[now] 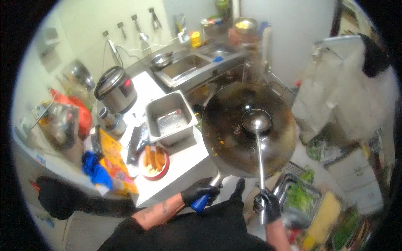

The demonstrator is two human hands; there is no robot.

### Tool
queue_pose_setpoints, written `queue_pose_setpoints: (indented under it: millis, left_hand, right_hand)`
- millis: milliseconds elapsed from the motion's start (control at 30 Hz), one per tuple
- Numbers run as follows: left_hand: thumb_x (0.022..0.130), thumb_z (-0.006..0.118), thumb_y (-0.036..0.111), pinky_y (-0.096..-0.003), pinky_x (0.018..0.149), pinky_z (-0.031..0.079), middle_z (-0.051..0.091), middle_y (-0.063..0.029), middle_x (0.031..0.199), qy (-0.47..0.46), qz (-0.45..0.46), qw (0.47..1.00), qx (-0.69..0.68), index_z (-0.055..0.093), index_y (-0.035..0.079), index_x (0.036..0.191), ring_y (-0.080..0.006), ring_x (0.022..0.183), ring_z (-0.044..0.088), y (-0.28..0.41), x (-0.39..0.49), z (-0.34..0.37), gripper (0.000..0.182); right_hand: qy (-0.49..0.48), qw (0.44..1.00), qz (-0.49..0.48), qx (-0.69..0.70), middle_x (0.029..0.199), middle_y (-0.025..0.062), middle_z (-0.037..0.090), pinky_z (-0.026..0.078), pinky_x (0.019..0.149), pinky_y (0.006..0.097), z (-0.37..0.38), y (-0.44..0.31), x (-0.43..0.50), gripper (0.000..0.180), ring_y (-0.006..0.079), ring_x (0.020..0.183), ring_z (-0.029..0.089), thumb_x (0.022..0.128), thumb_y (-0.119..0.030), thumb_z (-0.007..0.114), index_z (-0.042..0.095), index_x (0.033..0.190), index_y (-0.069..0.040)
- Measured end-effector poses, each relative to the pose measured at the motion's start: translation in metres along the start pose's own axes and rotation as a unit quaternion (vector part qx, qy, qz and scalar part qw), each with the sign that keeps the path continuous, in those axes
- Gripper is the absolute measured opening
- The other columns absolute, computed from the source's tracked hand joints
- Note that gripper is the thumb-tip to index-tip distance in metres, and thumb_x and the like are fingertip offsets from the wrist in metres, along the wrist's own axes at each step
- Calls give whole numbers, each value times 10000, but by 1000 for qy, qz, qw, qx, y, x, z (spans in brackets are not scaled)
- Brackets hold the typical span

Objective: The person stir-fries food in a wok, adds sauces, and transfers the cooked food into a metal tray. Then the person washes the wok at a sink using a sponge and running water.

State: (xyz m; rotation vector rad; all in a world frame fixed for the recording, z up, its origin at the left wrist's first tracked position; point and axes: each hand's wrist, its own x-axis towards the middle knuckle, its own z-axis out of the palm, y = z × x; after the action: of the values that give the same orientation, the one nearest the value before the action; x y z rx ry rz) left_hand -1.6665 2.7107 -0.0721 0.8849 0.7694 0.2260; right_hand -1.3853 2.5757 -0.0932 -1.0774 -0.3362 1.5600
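Observation:
My left hand, in a black glove, grips the blue-ended handle of a large dark wok. My right hand, gloved in black too, is closed around the long metal handle of a ladle. The ladle's round bowl is over the middle of the wok; whether it touches the wok's surface I cannot tell. Small food bits cling to the wok's inner wall, and its surface looks wet or oily. Left of the wok, on the white counter, stand a deep steel food pan and a red-rimmed bowl with brown sticks of food.
An electric cooker and jars stand on the counter's left. Behind are a steel sink and a metal pot. At lower right sits a metal tray of leafy greens. Large translucent plastic bags hang at the right.

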Motion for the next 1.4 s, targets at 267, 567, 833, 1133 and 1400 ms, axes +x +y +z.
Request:
queue_pose_setpoints:
  millis: [267, 567, 833, 1133, 1400]
  left_hand:
    - [887, 678, 208, -264, 580, 504, 581, -66, 902, 63, 15, 997, -48, 532, 6, 1204, -137, 721, 579, 152, 172, -17, 403]
    - [867, 696, 173, -269, 532, 497, 607, -47, 827, 154, 84, 967, -183, 579, 24, 1133, -130, 644, 590, 260, 302, -96, 327]
    - [921, 616, 181, -274, 529, 502, 604, -67, 736, 170, 170, 893, -381, 605, 16, 1010, -158, 577, 590, 337, 425, -227, 189]
    - [938, 588, 212, -285, 625, 524, 651, -75, 834, 260, 205, 846, -418, 632, 20, 1026, -163, 710, 625, 442, 466, -376, 215]
    - [905, 614, 218, -247, 542, 447, 608, -55, 805, 351, 145, 809, -450, 630, 33, 1008, -143, 628, 534, 520, 480, -501, 213]
  right_hand:
    - [-54, 992, 98, 58, 675, 27, 560, 399, 408, 242, -18, -162, 205, 372, 105, 480, 493, 991, -163, 542, 527, 1346, -56]
    - [-117, 980, 160, -32, 692, 33, 564, 415, 464, 277, 53, -285, 432, 340, 135, 519, 515, 1000, -170, 517, 515, 1315, -42]
    - [-180, 940, 237, -170, 802, 63, 590, 486, 570, 285, 159, -339, 649, 408, 165, 646, 577, 997, -256, 545, 496, 1328, -22]
    - [-295, 854, 254, -345, 911, 85, 662, 529, 663, 284, 237, -409, 842, 365, 141, 737, 628, 1019, -206, 491, 565, 1311, 0]
    - [-287, 840, 167, -429, 958, 81, 691, 532, 694, 278, 277, -486, 1064, 304, 140, 783, 636, 993, -215, 547, 654, 1204, -25]
